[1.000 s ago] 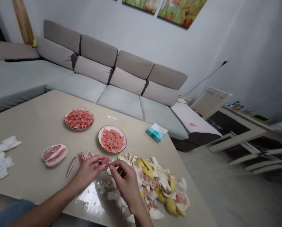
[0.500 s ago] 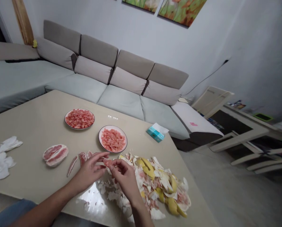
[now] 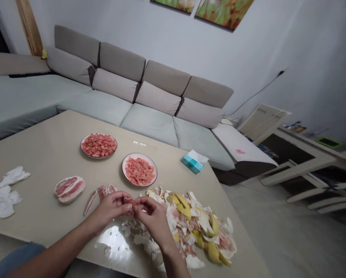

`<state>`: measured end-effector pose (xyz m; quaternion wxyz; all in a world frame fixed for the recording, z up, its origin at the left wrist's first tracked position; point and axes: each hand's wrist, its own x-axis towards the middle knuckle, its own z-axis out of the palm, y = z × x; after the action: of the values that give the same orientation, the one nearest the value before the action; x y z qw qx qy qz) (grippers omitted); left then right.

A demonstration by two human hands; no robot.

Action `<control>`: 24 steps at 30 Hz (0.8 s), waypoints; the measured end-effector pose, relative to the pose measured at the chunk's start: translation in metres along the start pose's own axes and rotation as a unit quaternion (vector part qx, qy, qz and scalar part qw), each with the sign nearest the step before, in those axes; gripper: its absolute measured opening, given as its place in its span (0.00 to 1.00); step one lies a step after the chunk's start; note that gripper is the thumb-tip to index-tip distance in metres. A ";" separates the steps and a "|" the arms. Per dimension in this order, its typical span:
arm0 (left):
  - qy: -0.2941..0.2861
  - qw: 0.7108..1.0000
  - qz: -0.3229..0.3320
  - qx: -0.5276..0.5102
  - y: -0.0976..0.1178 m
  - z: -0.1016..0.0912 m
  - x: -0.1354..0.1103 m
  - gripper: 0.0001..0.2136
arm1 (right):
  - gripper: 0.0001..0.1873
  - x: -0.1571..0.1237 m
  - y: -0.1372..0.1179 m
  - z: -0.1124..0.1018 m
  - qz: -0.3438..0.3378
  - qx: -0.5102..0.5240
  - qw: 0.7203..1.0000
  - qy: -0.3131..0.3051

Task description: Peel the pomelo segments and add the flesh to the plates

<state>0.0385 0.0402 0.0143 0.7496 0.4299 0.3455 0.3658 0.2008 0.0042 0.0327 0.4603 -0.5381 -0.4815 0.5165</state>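
Between my fingertips is a small piece of pink pomelo flesh (image 3: 129,201). My left hand (image 3: 112,208) pinches it from the left, and my right hand (image 3: 152,214) grips its other side. Just behind my left hand lie several pomelo segments (image 3: 102,192), partly hidden by it. A peeled pomelo half (image 3: 70,189) rests farther left. Beyond my hands stand a white plate (image 3: 126,175) of pink pulp pieces and a fuller plate (image 3: 82,151) of the same pulp. A heap of yellow and white pomelo peel (image 3: 202,220) spreads beside my right hand.
The pale table (image 3: 54,135) carries crumpled white gloves or tissues (image 3: 6,195) at the left and a blue tissue pack (image 3: 192,163) near its right edge. A grey sofa (image 3: 150,119) runs along the far side. Chairs and a desk (image 3: 303,170) stand at right.
My left fingers have come in from being spread and now pinch the pomelo piece beside my right fingertips. The view has shifted very slightly; the plates and peel lie as before.
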 end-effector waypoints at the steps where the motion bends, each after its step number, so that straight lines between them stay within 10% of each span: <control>1: 0.003 1.000 0.009 0.010 -0.001 -0.001 0.001 0.13 | 0.13 0.000 0.000 0.000 -0.003 -0.007 1.000 0.001; 11: -0.012 1.000 -0.010 -0.012 -0.003 -0.003 -0.001 0.13 | 0.12 0.000 0.001 -0.006 -0.017 -0.045 0.999 -0.021; 24: -0.052 0.976 -0.072 -0.197 -0.004 -0.005 0.001 0.07 | 0.14 0.015 0.021 -0.015 0.091 0.212 0.973 -0.029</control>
<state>0.0363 0.0416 0.0086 0.8609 0.2664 0.2575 0.3486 0.2165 0.0171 0.0111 0.5007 -0.4543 -0.3235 0.6620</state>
